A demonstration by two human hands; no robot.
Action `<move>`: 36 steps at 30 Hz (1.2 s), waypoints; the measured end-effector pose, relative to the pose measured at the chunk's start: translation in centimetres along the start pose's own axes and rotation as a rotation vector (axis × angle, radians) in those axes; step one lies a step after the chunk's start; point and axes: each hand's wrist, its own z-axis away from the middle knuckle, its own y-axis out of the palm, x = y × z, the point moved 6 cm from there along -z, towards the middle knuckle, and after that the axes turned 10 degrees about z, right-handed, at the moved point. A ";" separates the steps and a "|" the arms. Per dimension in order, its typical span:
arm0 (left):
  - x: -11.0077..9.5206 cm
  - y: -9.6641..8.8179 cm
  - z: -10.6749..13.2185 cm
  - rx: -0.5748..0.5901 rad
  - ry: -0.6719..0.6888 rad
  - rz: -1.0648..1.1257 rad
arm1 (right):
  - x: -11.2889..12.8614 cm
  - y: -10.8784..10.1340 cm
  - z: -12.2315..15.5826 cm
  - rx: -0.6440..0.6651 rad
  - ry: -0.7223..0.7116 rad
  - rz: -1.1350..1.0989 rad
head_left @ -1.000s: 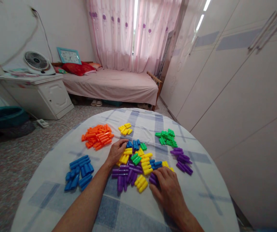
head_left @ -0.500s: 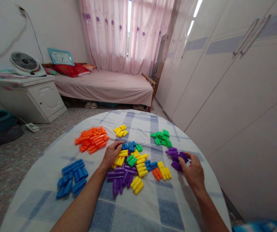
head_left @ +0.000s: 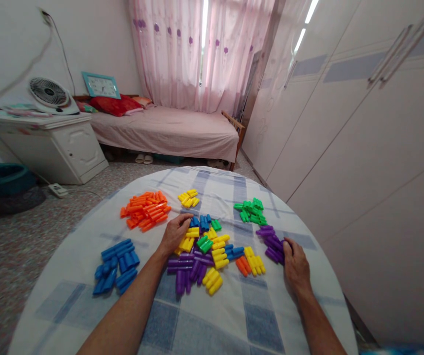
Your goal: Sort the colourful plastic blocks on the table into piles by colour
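Finger-shaped plastic building blocks lie in colour groups on a round table. Near the middle, several are arranged together: blue blocks (head_left: pixel 201 223), yellow blocks (head_left: pixel 220 251), purple blocks (head_left: pixel 186 266), a green block (head_left: pixel 204 244) and an orange block (head_left: pixel 243 266). My left hand (head_left: pixel 175 236) rests at their left edge, finger and thumb closed at the end of a blue block. At the right, my right hand (head_left: pixel 297 266) is closed at the edge of a purple pile (head_left: pixel 272 244), its fingertips against a purple block and partly hidden.
Orange blocks (head_left: pixel 146 211), a small yellow pile (head_left: pixel 188 198), a green pile (head_left: pixel 251 211) and a blue pile (head_left: pixel 118 266) sit around the checked tablecloth (head_left: pixel 212 330). Beyond are a bed (head_left: pixel 167 128), a cabinet with a fan (head_left: pixel 50 93), and a wardrobe (head_left: pixel 374 148).
My right hand has drawn back from over the purple pile to its right edge, uncovering more of it. My left hand stays beside the blocks in the middle. The view has shifted slightly.
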 end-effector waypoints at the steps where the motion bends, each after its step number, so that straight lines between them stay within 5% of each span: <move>1: 0.0 0.0 0.1 -0.004 0.002 -0.006 | 0.0 0.0 0.0 -0.011 0.005 -0.006; 4: -1.1 -0.2 0.3 -0.022 0.045 -0.091 | -0.4 0.0 -0.2 -0.047 0.038 -0.022; 8: -5.7 0.8 1.2 -0.016 0.248 -0.309 | -0.9 0.1 -0.4 -0.077 0.057 -0.044; 11: -9.6 3.8 3.1 0.075 0.381 -0.381 | -1.0 0.1 -0.4 -0.082 0.049 -0.060; 13: -11.2 7.2 4.9 0.270 0.467 -0.406 | -1.0 0.1 -0.4 -0.079 0.051 -0.066; 17: -10.7 14.0 9.0 0.704 0.683 -0.605 | -1.0 0.1 -0.3 -0.064 0.060 -0.066; 21: -8.4 16.7 10.1 0.774 0.713 -0.810 | -1.1 0.2 -0.3 -0.049 0.056 -0.064; 31: -8.7 16.0 10.0 0.741 0.712 -0.847 | -1.5 0.5 -0.7 -0.035 -0.001 0.016; 34: -10.3 12.0 8.2 0.579 0.672 -0.706 | -1.7 0.6 -0.7 -0.035 0.006 0.020; 36: -11.2 7.4 5.7 0.366 0.591 -0.659 | -1.7 0.6 -0.8 -0.037 -0.002 0.026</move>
